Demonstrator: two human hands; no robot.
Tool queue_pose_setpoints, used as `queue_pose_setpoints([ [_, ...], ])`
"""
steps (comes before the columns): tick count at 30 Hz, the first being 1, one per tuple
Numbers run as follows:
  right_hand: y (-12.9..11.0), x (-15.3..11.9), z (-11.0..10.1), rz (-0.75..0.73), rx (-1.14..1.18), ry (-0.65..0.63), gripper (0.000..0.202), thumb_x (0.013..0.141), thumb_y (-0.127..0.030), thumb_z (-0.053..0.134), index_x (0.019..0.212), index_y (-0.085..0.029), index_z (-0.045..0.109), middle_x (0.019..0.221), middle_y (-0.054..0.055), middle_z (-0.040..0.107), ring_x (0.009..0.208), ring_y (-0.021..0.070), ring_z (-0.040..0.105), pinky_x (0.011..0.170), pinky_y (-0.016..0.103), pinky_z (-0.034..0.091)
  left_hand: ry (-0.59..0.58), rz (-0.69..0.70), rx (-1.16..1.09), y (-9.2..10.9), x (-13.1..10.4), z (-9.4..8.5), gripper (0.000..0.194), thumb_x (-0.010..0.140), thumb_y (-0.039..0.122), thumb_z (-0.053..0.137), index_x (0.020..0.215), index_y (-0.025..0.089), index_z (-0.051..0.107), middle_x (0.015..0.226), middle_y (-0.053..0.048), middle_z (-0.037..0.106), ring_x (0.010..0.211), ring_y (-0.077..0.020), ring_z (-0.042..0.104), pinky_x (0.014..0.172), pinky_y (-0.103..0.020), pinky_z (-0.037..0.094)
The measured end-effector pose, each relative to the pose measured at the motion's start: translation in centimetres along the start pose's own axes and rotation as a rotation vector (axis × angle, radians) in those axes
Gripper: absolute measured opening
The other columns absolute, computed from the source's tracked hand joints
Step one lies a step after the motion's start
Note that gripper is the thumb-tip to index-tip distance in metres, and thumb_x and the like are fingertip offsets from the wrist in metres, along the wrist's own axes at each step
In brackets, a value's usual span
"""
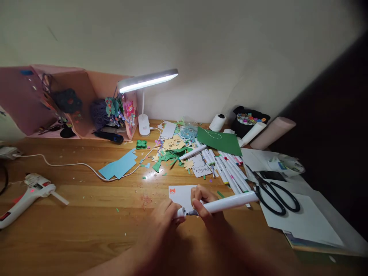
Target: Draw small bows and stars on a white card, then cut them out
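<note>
Near the front middle of the table, my left hand [164, 215] is closed on a small white marker cap [180, 213]. Beside it, my right hand [207, 207] grips a white marker [230, 202], whose dark tip points left at the cap's mouth. Tip and cap are very close; whether they touch is hard to tell. Behind both hands lies a white card [182, 194] with a small orange animal face at its upper left corner. My right fingers hide part of the card.
Paper scraps [172, 147], loose markers [227, 170] and green paper [220, 141] lie behind the hands. Black-handled scissors [277, 197] rest on white sheets at right. A glue gun [27, 195], blue paper [119, 165] and a lit lamp [144, 124] stand or lie leftward.
</note>
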State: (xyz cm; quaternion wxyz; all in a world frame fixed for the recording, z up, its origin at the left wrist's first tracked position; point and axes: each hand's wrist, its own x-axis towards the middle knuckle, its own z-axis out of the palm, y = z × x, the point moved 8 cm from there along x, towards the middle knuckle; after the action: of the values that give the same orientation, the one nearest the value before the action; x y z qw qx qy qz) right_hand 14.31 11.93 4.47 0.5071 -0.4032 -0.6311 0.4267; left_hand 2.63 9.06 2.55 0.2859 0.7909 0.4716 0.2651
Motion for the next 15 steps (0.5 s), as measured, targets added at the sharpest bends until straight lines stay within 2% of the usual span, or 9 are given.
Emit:
queue_pose_setpoints([
  [6,-1.4,-1.7,-1.2,-0.044,0.126,0.000,0.036,0.085,-0.042,0.049,0.059,-0.022,0.034,0.054,-0.006,0.034,0.047,0.0113,0.031,0.047,0.025,0.027,-0.032,0.151,0.001,2.3,-0.5,1.2,0.012,0.090,0.020,0.045,0.089,0.019,0.057,0.078,-0.001,0.055,0.067,-0.0140,0.050,0.059,-0.023,0.039],
  [8,-2.3,-2.3,-1.3,-0.041,0.111,-0.032,0.039,0.086,-0.050,0.046,0.061,-0.022,0.035,0.056,-0.005,0.036,0.049,0.0125,0.034,0.048,0.025,0.029,-0.017,0.198,0.007,3.1,-0.5,1.5,0.015,0.091,0.025,0.044,0.089,0.018,0.056,0.077,-0.002,0.055,0.065,-0.0139,0.050,0.057,-0.022,0.038],
  [10,-3.5,-2.8,-1.2,-0.007,0.067,-0.096,0.041,0.085,-0.060,0.039,0.068,-0.023,0.039,0.062,-0.002,0.041,0.055,0.0150,0.040,0.053,0.027,0.035,0.004,0.267,-0.015,4.0,-0.4,1.6,0.025,0.094,0.033,0.037,0.087,0.017,0.055,0.075,-0.003,0.056,0.063,-0.0141,0.051,0.056,-0.022,0.038],
  [12,-4.7,-3.0,-1.1,0.010,-0.045,-0.149,0.039,0.084,-0.064,0.035,0.080,-0.026,0.043,0.076,0.001,0.048,0.067,0.0185,0.047,0.062,0.031,0.042,-0.007,0.339,-0.032,5.1,-0.3,1.6,0.039,0.096,0.041,0.026,0.082,0.017,0.054,0.071,-0.004,0.059,0.060,-0.0139,0.052,0.053,-0.022,0.038],
  [15,-6.6,-3.2,-1.4,-0.111,-0.169,-0.132,0.033,0.083,-0.062,0.034,0.089,-0.031,0.044,0.087,0.001,0.052,0.075,0.0206,0.054,0.070,0.032,0.046,-0.078,0.450,-0.024,6.7,-0.5,2.0,0.055,0.096,0.048,0.011,0.071,0.018,0.050,0.060,-0.002,0.057,0.052,-0.0118,0.050,0.047,-0.021,0.035],
])
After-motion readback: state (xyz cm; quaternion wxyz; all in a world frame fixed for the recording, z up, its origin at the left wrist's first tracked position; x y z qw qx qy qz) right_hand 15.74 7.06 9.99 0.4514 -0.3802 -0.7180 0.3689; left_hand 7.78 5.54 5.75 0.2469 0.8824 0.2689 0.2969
